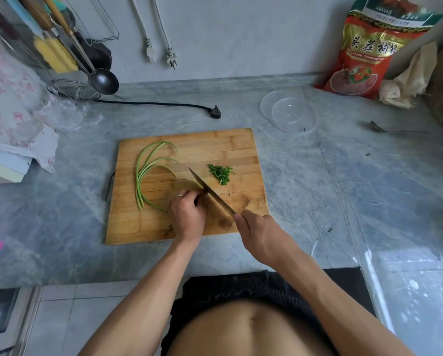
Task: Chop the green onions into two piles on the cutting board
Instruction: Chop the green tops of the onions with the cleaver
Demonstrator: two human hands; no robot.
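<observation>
**Operator:** One pile [221,174] of chopped pieces lies at 3 o'clock of the cutting board's [189,145] centre. No second pile exists. Whole green onions [148,173] remain at 9 o'clock on the board, curving toward 12. Status of hands?

**Inspector:** Right hand [257,233] has its fingers wrapped round the handle of the cleaver [210,195]; the blade runs from 5 o'clock toward the board's centre. Left hand [187,214] sits curled against the blade's flat at 6 o'clock of centre, fingertips tucked under. Whether those fingers pinch stalk ends or merely press down cannot be determined; the knuckles hide them.

**Operator:** Principal hazard?

**Inspector:** Left knuckles touch the blade. If a fingertip extends past the knuckle line, the edge would likely meet it on the down-stroke.

**Operator:** Secondary hazards?

**Inspector:** Curved stalks fan apart at their tips. An incomplete gather would probably yield uneven lengths or a stalk rolling off the 9 o'clock edge. Cuts made too near the existing pile would merge both piles, defeating the two-pile requirement.
</observation>
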